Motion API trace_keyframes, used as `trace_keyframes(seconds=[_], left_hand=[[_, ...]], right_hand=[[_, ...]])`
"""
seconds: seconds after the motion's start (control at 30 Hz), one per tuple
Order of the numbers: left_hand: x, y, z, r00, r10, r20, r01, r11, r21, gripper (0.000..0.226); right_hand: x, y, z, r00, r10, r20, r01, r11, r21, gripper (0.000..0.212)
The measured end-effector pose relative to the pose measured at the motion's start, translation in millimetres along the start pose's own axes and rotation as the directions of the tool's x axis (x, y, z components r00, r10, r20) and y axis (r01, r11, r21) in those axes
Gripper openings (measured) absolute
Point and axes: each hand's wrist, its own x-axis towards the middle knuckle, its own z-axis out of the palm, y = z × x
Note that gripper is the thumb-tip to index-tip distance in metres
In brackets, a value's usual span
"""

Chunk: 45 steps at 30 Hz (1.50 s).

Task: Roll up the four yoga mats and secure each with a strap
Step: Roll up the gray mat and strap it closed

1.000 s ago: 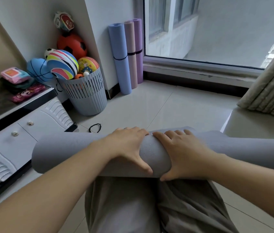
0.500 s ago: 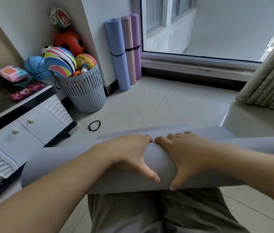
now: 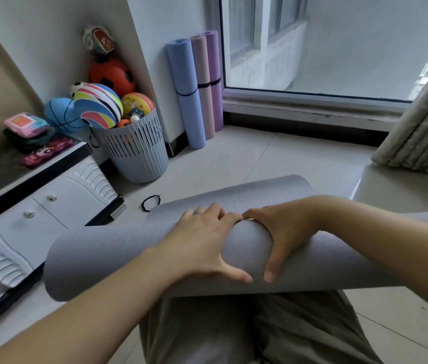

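Observation:
A grey yoga mat (image 3: 107,253) lies rolled across my lap, its loose end spread flat on the floor beyond the roll. My left hand (image 3: 202,243) and my right hand (image 3: 278,232) grip the roll side by side at its middle, fingers over the top and thumbs on the near side. A black strap loop (image 3: 151,202) lies on the tiles just past the mat's left part. Three rolled mats stand in the corner, each with a dark strap around it: blue (image 3: 186,93), pink (image 3: 203,85) and purple (image 3: 215,80).
A grey slatted basket (image 3: 136,151) full of balls stands left of the standing mats. A low white cabinet (image 3: 36,211) with drawers runs along the left. A curtain (image 3: 423,127) hangs at the right by the window. Pale floor tiles stretch ahead.
The roll has grown thicker and turned forward over the flat part. Both hands have shifted further over its top, and the flat tail shows beyond them.

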Motion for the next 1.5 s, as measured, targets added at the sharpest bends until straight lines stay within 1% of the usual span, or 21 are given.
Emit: trace_keyframes(seconds=[0.03,0.1,0.17,0.23,0.27,0.3,0.37,0.43,0.5,0.6,0.7,0.77,0.9,1.03,1.1,1.2,1.27,1.33,1.37,1.43,1.5], left_hand=[[4.0,-3.6,-1.0,1.0,-0.007,0.0,0.007,0.999,-0.036,0.098],[10.7,-11.4,-3.4,0.999,-0.021,0.024,0.024,0.994,-0.107,0.094],[18.2,-18.7,-6.1,0.997,-0.028,0.066,0.04,0.981,-0.187,0.089],[26.4,-24.2,-10.3,0.993,-0.051,0.103,0.076,0.964,-0.255,0.088],[29.8,-25.1,-12.1,0.992,-0.074,0.104,0.099,0.961,-0.259,0.09],[31.0,-24.6,-12.3,0.992,-0.096,0.087,0.113,0.967,-0.226,0.093],[27.6,-18.6,-6.2,0.995,-0.099,0.017,0.099,0.995,-0.03,0.105],[19.0,-10.6,4.1,0.999,-0.047,-0.017,0.049,0.979,0.198,0.121],[12.6,-8.6,3.1,0.999,-0.033,-0.012,0.035,0.961,0.274,0.126],[11.5,-12.4,-26.6,1.0,-0.024,-0.019,0.028,0.962,0.27,0.121],[2.3,-12.6,-53.6,1.0,0.004,-0.022,0.0,0.981,0.194,0.114],[-5.4,-9.5,-52.0,0.999,0.007,0.034,-0.011,0.993,0.116,0.112],[-6.1,-5.2,-16.5,0.973,0.003,0.232,0.0,1.0,-0.012,0.11],[0.7,-12.2,-16.7,0.96,-0.047,0.275,0.087,0.987,-0.135,0.111],[-2.1,-12.0,-18.5,0.967,-0.044,0.25,0.077,0.99,-0.122,0.114],[-7.0,-6.0,-13.5,0.994,-0.02,0.104,0.021,1.0,-0.008,0.11],[-7.0,-5.2,-8.9,0.998,-0.016,0.057,0.017,1.0,-0.014,0.105],[-3.9,-9.7,-10.5,0.996,-0.041,0.083,0.05,0.993,-0.104,0.103],[-0.5,-15.0,-12.1,0.994,-0.051,0.093,0.065,0.985,-0.157,0.102],[7.4,-26.0,-15.3,0.991,-0.059,0.118,0.087,0.965,-0.247,0.1],[15.2,-33.1,-17.2,0.984,-0.064,0.164,0.108,0.955,-0.277,0.099]], right_hand=[[-6.7,-4.6,4.3,0.996,-0.012,-0.091,0.003,0.995,-0.096,0.117],[-17.7,-15.8,19.4,0.948,-0.095,-0.303,-0.003,0.952,-0.307,0.121],[-20.7,-25.3,39.2,0.915,-0.141,-0.377,-0.025,0.915,-0.403,0.124],[-9.2,-24.5,53.8,0.898,-0.119,-0.424,-0.079,0.904,-0.421,0.128],[-2.3,-20.6,56.7,0.881,-0.108,-0.46,-0.094,0.914,-0.394,0.129],[3.5,-15.7,56.3,0.863,-0.104,-0.495,-0.094,0.929,-0.358,0.128],[8.1,-7.9,50.2,0.841,-0.109,-0.531,-0.067,0.951,-0.302,0.124],[7.6,-4.2,45.4,0.832,-0.12,-0.541,-0.049,0.957,-0.287,0.12],[5.8,-5.9,40.8,0.83,-0.137,-0.541,-0.037,0.954,-0.299,0.116],[-8.3,-13.6,19.2,0.823,-0.165,-0.544,-0.011,0.952,-0.305,0.114],[-28.5,-17.8,-7.2,0.843,-0.189,-0.503,0.018,0.946,-0.325,0.118],[-32.9,-18.1,-6.8,0.881,-0.198,-0.43,0.061,0.949,-0.311,0.118],[-15.8,-20.0,28.8,0.949,-0.179,-0.261,0.125,0.97,-0.21,0.118],[-4.4,-12.3,22.0,0.975,-0.138,-0.175,0.121,0.987,-0.104,0.116],[0.0,-10.1,16.4,0.982,-0.135,-0.134,0.127,0.99,-0.067,0.114],[9.2,-5.8,9.8,0.988,-0.131,-0.076,0.132,0.991,0.003,0.113],[12.9,-2.6,5.5,0.992,-0.114,-0.049,0.116,0.992,0.043,0.114],[10.2,-0.3,1.1,0.994,-0.092,-0.065,0.093,0.996,0.008,0.118],[6.4,-0.5,-1.2,0.989,-0.089,-0.118,0.083,0.995,-0.052,0.12],[-3.7,-3.3,-1.8,0.951,-0.126,-0.282,0.058,0.969,-0.239,0.122],[-8.6,-10.2,7.6,0.909,-0.189,-0.371,0.014,0.904,-0.426,0.123]])
